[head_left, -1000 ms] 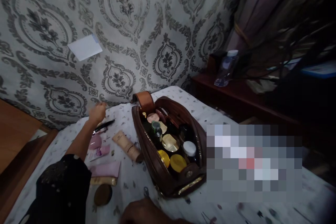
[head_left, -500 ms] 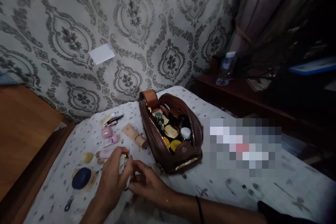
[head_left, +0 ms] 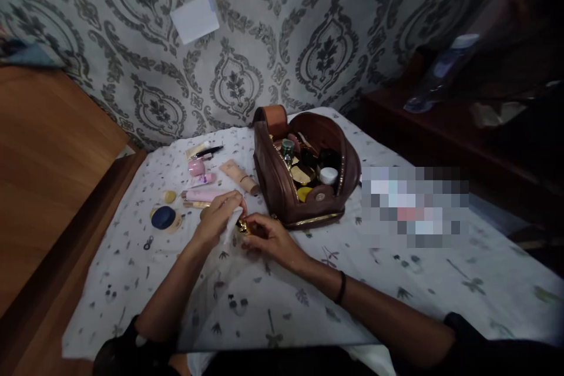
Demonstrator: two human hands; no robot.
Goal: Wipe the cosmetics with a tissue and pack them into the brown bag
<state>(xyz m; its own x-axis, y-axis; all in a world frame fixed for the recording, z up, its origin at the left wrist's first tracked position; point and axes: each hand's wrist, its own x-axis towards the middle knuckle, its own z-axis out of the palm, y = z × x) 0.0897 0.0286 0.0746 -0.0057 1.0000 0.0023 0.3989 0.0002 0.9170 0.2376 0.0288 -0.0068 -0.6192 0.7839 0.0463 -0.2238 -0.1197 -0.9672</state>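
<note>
The left hand (head_left: 218, 218) grasps a white cloth (head_left: 231, 224), while the right hand (head_left: 275, 242) pinches a small gold-coloured thing (head_left: 242, 226) against the cloth's right edge; whether the left fingers also grip it, I cannot tell. With twelve o'clock at the top of the view, an open brown bag (head_left: 273, 188) stands at two o'clock from the hands, holding a green-capped bottle (head_left: 288, 148), a white-lidded jar (head_left: 328, 175) and other pots. A beige tube (head_left: 238, 175) lies at twelve, beside the bag. A pink tube (head_left: 205, 195) is at ten, a black pen (head_left: 211, 151) at eleven, and a blue-lidded jar (head_left: 163, 218) at nine. All rest on a patterned sheet (head_left: 326, 311). Farther out, a clear bottle (head_left: 438, 76) stands at two, and paper (head_left: 194, 19) shows against the wall (head_left: 240, 41) between eleven and twelve.
</note>
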